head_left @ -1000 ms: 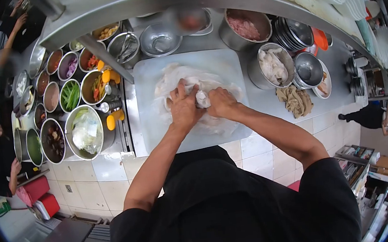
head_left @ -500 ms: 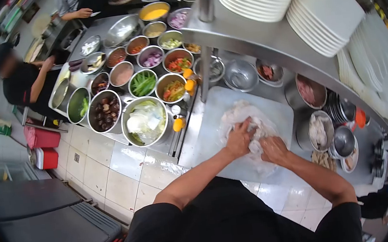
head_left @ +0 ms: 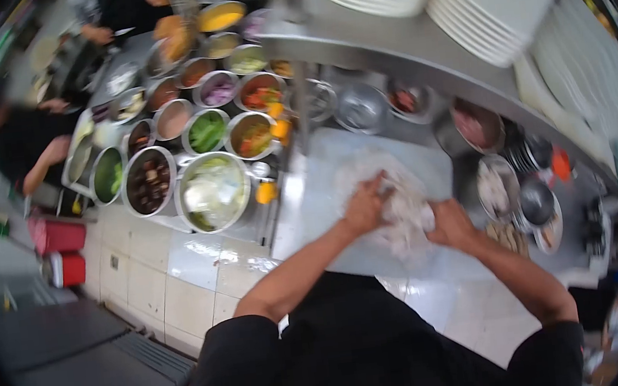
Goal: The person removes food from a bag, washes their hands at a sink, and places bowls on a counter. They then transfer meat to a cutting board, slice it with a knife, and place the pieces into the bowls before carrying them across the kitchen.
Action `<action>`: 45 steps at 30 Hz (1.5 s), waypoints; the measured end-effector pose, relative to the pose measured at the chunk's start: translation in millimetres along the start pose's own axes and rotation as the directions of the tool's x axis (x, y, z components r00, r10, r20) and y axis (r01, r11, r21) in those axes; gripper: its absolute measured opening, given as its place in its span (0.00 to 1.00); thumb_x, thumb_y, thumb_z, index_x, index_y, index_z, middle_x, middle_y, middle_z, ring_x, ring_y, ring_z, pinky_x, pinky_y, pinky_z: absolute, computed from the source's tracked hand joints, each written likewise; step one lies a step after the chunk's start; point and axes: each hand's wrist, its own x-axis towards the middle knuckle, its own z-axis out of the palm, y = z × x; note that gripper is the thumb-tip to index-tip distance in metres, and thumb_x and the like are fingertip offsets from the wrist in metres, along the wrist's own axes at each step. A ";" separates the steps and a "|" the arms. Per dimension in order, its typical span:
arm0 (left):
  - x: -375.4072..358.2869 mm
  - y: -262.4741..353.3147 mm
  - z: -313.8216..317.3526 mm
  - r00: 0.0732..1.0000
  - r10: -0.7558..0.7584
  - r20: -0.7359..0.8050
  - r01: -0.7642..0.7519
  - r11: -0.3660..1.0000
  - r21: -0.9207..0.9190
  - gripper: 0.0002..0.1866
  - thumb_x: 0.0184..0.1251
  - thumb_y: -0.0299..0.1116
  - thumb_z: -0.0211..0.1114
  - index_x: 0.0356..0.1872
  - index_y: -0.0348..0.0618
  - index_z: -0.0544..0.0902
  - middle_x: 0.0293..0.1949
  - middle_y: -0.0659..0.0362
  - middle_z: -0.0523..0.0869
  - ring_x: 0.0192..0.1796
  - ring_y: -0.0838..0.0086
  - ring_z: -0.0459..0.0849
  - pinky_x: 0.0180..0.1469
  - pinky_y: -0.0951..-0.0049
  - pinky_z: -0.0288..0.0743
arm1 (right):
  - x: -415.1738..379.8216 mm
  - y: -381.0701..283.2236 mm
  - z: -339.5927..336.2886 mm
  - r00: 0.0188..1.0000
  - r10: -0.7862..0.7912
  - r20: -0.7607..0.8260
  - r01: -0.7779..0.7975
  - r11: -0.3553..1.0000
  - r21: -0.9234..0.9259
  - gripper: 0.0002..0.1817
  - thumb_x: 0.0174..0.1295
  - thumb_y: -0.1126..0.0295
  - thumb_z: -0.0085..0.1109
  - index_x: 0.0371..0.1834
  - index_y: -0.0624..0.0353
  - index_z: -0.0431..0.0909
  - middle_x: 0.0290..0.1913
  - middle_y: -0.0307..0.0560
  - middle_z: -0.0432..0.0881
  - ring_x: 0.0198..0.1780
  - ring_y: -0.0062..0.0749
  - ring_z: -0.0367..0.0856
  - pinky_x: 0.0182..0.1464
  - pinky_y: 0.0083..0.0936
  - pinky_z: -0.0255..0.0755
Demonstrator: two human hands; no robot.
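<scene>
A thin, translucent plastic bag [head_left: 406,239] with pale, whitish pieces of food in it lies on a white cutting board [head_left: 311,212]. What the pieces are I cannot make out. My left hand [head_left: 366,206] rests on the bag's left side, its fingers stretched apart over the pieces. At the right edge, my right hand [head_left: 450,223] is closed on a gathered part of the plastic. Some of its fingers are hidden, and the view is slightly blurred.
Overhead, a metal shelf [head_left: 383,40] carries stacked white plates [head_left: 489,1]. Bowls of raw meat [head_left: 478,124] and pale strips [head_left: 493,187] stand right of the board. Several vegetable bowls, including green peppers [head_left: 206,131], fill the left counter. Two people work beyond it.
My right hand has moved right, away from my left hand, with plastic in its grip. My left fingers have spread. The whole view has shifted and blurred, and a co-worker's hand now shows at the top.
</scene>
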 end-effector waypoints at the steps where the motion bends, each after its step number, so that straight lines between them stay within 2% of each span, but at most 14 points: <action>1: 0.3 -5.5 5.4 1.000 0.023 0.001 -0.023 1.000 0.011 0.41 0.34 0.46 0.81 0.58 0.47 0.80 0.68 0.44 0.63 0.64 0.53 0.68 0.62 0.57 0.65 | -1.2 9.9 1.9 0.997 -0.007 -0.071 0.013 0.996 0.091 0.20 0.38 0.67 0.63 0.37 0.66 0.80 0.31 0.65 0.81 0.35 0.61 0.80 0.42 0.44 0.77; 6: -1.0 -1.1 -9.9 0.997 0.078 -0.006 -0.077 0.996 0.032 0.38 0.40 0.47 0.78 0.58 0.47 0.79 0.70 0.44 0.61 0.70 0.53 0.61 0.66 0.59 0.59 | -18.3 1.8 -36.0 0.919 0.354 -0.173 -0.343 0.935 0.088 0.18 0.40 0.69 0.59 0.36 0.68 0.82 0.33 0.66 0.82 0.38 0.59 0.82 0.44 0.40 0.77; 8: -0.3 6.5 -22.9 0.997 0.062 0.053 -0.062 0.998 -0.001 0.38 0.41 0.44 0.78 0.60 0.48 0.78 0.71 0.47 0.60 0.70 0.52 0.61 0.68 0.59 0.58 | -27.6 8.3 -54.0 0.799 0.596 -0.077 -0.521 0.751 0.406 0.19 0.40 0.68 0.62 0.36 0.68 0.82 0.33 0.63 0.84 0.37 0.53 0.84 0.46 0.36 0.77; 11: -0.2 15.9 -36.2 0.990 -0.008 0.143 0.019 0.997 -0.078 0.37 0.43 0.39 0.77 0.60 0.47 0.77 0.72 0.49 0.59 0.71 0.52 0.60 0.69 0.59 0.60 | -51.3 63.0 -52.8 0.729 0.579 -0.366 -0.369 0.782 0.503 0.22 0.39 0.66 0.65 0.39 0.69 0.82 0.35 0.62 0.84 0.38 0.47 0.85 0.50 0.33 0.76; 15: -4.4 27.8 -43.6 0.989 -0.076 0.128 0.087 0.993 -0.084 0.35 0.46 0.34 0.75 0.61 0.46 0.77 0.71 0.50 0.62 0.68 0.50 0.64 0.68 0.59 0.64 | -77.6 86.7 -109.7 0.669 0.702 -0.245 -0.518 0.677 0.523 0.22 0.40 0.67 0.64 0.41 0.68 0.81 0.40 0.62 0.84 0.44 0.49 0.84 0.53 0.35 0.75; 21: -11.8 39.6 -53.4 0.994 -0.103 -0.034 0.100 0.993 -0.066 0.29 0.49 0.31 0.73 0.57 0.43 0.79 0.65 0.48 0.71 0.62 0.51 0.71 0.64 0.59 0.68 | -65.3 132.0 -63.9 0.614 0.682 -0.399 -0.726 0.685 0.053 0.39 0.44 0.61 0.67 0.62 0.61 0.66 0.61 0.60 0.72 0.64 0.55 0.70 0.61 0.40 0.70; 24: -18.9 37.9 -65.3 0.973 -0.154 -0.173 0.151 0.988 -0.031 0.26 0.51 0.31 0.72 0.55 0.42 0.80 0.61 0.48 0.74 0.59 0.52 0.74 0.61 0.59 0.70 | -50.7 170.7 5.6 0.589 0.699 -0.407 -0.764 0.646 0.004 0.35 0.41 0.60 0.69 0.55 0.59 0.70 0.62 0.59 0.69 0.63 0.61 0.68 0.61 0.43 0.69; 28: -30.6 24.1 -76.0 0.899 -0.317 -0.304 0.353 0.933 0.072 0.26 0.53 0.33 0.73 0.55 0.41 0.80 0.56 0.47 0.76 0.56 0.51 0.75 0.57 0.59 0.71 | -67.5 101.0 -10.5 0.559 0.377 -0.739 -0.484 0.872 0.078 0.30 0.51 0.68 0.64 0.59 0.59 0.68 0.55 0.62 0.72 0.58 0.59 0.70 0.60 0.44 0.68; 30: -27.9 19.6 -66.3 0.902 -0.320 -0.292 0.355 0.932 0.076 0.26 0.54 0.36 0.73 0.56 0.41 0.79 0.54 0.45 0.76 0.55 0.49 0.75 0.57 0.59 0.71 | -71.4 84.5 35.3 0.724 0.401 -0.561 -0.210 0.903 0.374 0.26 0.55 0.70 0.62 0.58 0.60 0.69 0.53 0.62 0.72 0.56 0.59 0.69 0.58 0.44 0.68; 34: -19.4 2.9 -49.2 0.890 -0.359 -0.279 0.366 0.930 -0.031 0.21 0.58 0.37 0.71 0.51 0.40 0.81 0.48 0.41 0.81 0.47 0.49 0.81 0.51 0.60 0.74 | -64.4 40.2 110.1 0.636 0.631 -0.444 -0.468 0.773 0.429 0.18 0.54 0.67 0.65 0.47 0.61 0.76 0.51 0.56 0.75 0.55 0.54 0.70 0.56 0.45 0.67; 36: -12.9 13.4 -69.9 0.791 -0.589 -0.167 0.581 0.808 -0.097 0.14 0.61 0.36 0.69 0.41 0.36 0.83 0.35 0.42 0.84 0.37 0.52 0.84 0.40 0.62 0.75 | -60.9 36.4 115.0 0.624 0.708 -0.331 -0.573 0.703 0.422 0.16 0.54 0.66 0.65 0.43 0.61 0.76 0.51 0.56 0.74 0.56 0.51 0.69 0.53 0.45 0.68; 39: -7.7 13.5 -85.6 0.873 -0.354 -0.336 0.363 0.931 -0.037 0.13 0.65 0.35 0.66 0.30 0.32 0.81 0.24 0.44 0.82 0.26 0.55 0.81 0.30 0.63 0.71 | -64.2 38.0 113.1 0.680 0.687 -0.254 -0.612 0.724 0.320 0.16 0.53 0.64 0.66 0.40 0.62 0.78 0.51 0.53 0.74 0.60 0.46 0.66 0.52 0.45 0.67; 42: 5.4 35.5 -112.3 0.854 -0.382 -0.354 0.379 0.922 -0.080 0.16 0.67 0.37 0.64 0.27 0.32 0.80 0.20 0.47 0.79 0.21 0.61 0.75 0.28 0.64 0.69 | -76.1 43.1 101.4 0.701 0.649 -0.296 -0.580 0.760 0.292 0.13 0.55 0.63 0.66 0.33 0.62 0.77 0.39 0.51 0.78 0.49 0.44 0.75 0.44 0.41 0.71; 45: 16.8 50.7 -131.0 0.807 -0.408 -0.427 0.393 0.911 -0.129 0.15 0.68 0.37 0.64 0.27 0.34 0.80 0.15 0.53 0.76 0.21 0.75 0.71 0.27 0.71 0.67 | -86.4 49.4 80.3 0.618 0.765 -0.180 -0.329 0.460 0.825 0.15 0.59 0.68 0.64 0.24 0.60 0.67 0.17 0.45 0.73 0.20 0.33 0.77 0.23 0.32 0.70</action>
